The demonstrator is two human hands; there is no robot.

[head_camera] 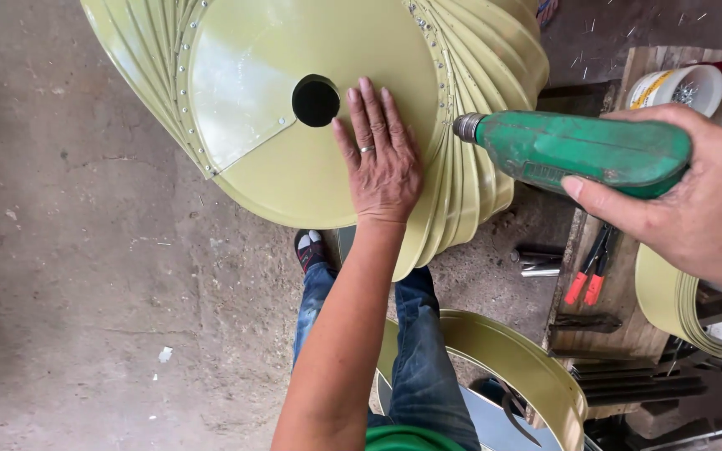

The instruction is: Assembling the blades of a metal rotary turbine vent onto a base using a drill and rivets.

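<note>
Olive-green sheet-metal fan housing (294, 159): left hand (382, 163) flat beside centre hole, fingers spread; right hand (695, 209) clamped on green electric drill (582, 150) at riveted rim.

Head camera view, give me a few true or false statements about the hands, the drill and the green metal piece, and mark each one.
1. The left hand lies flat on the pale green metal disc. True.
2. The right hand holds a red hammer. False: it holds a green power drill.
3. The drill's tip points at the riveted rim of the disc. True.
4. The left hand covers the round hole in the disc. False: the hole is open, just beside the fingers.
5. Red-handled pliers lie on the wooden board to the right. True.
6. The white tub sits on top of the disc. False: it stands off to the right, behind the drill.
</note>
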